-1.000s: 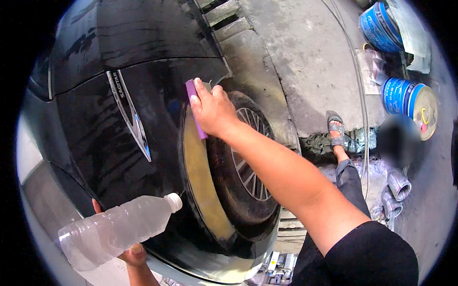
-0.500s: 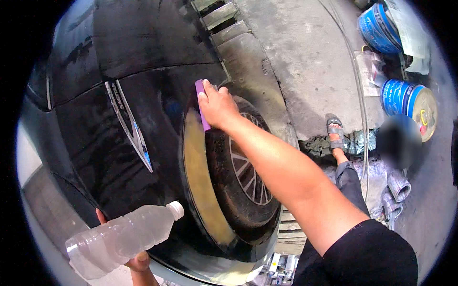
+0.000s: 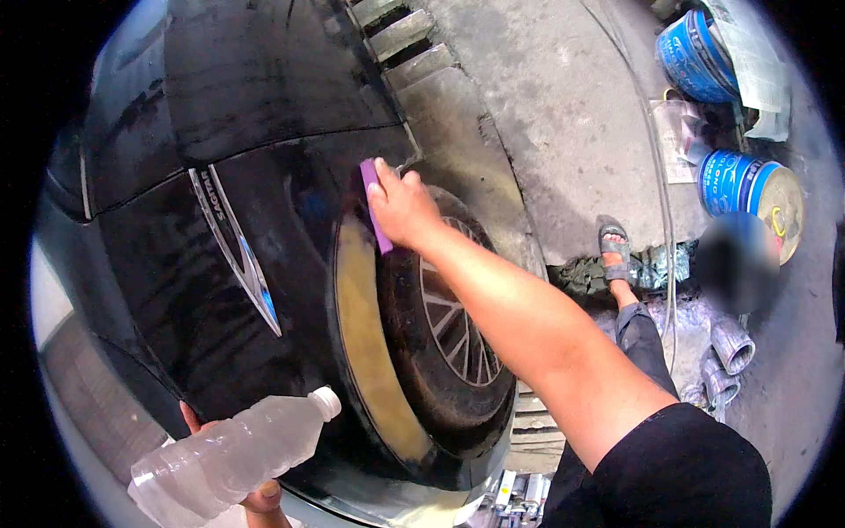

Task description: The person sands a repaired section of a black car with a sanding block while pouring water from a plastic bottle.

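Fingers wrapped round a purple sanding block [image 3: 373, 207], my right hand [image 3: 405, 207] holds it against the black car fender [image 3: 290, 238] at the top of the wheel arch. Below it, a yellowish filler patch [image 3: 363, 339] follows the arch's edge. The wheel [image 3: 453, 326] stands just right of that patch. My left hand [image 3: 264, 497] grips a clear plastic bottle [image 3: 233, 453] from beneath, at the lower left. The bottle lies tilted, its white cap pointing up and right toward the fender. Cloudy liquid or a frosted wall shows in it; I cannot tell which.
A chrome trim badge [image 3: 236, 251] sits on the fender. Blue buckets [image 3: 739, 185] stand at the right, near a cable [image 3: 660, 167] on the concrete floor. My sandalled foot [image 3: 614, 251] is beside a rough ledge. Several small cans [image 3: 521, 495] stand below the bumper.
My right hand and the purple block have shifted slightly downward in view. The bottle has also dipped a little, while the whole view has moved slightly.
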Demonstrator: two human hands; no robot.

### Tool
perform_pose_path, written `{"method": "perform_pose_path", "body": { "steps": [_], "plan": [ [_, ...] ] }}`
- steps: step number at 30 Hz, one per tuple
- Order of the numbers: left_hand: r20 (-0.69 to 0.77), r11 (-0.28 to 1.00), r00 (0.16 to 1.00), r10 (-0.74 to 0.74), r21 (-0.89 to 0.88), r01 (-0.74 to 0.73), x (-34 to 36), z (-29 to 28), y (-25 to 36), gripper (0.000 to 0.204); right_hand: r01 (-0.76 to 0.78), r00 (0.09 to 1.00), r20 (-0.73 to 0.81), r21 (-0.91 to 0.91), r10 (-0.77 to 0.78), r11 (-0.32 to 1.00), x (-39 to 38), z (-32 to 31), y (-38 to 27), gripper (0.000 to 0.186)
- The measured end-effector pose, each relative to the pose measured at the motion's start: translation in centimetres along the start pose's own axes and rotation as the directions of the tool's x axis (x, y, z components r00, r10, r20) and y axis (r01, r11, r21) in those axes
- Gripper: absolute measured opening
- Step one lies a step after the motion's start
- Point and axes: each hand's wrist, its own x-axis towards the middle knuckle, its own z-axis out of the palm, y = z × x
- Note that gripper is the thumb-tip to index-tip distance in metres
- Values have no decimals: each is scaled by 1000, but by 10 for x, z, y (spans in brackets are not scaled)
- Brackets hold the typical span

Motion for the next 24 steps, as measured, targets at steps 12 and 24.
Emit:
{"method": "perform_pose_path", "body": {
  "steps": [12, 24],
  "plan": [
    [24, 997, 998, -65, -37, 66, -19, -14, 6, 87, 255, 965, 11, 187, -262, 949, -126, -13, -29, 49],
    [-185, 975, 980, -76, -220, 35, -15, 0, -12, 88, 424, 867, 161, 260, -472, 867, -365, -56, -11, 63]
  ]
}}
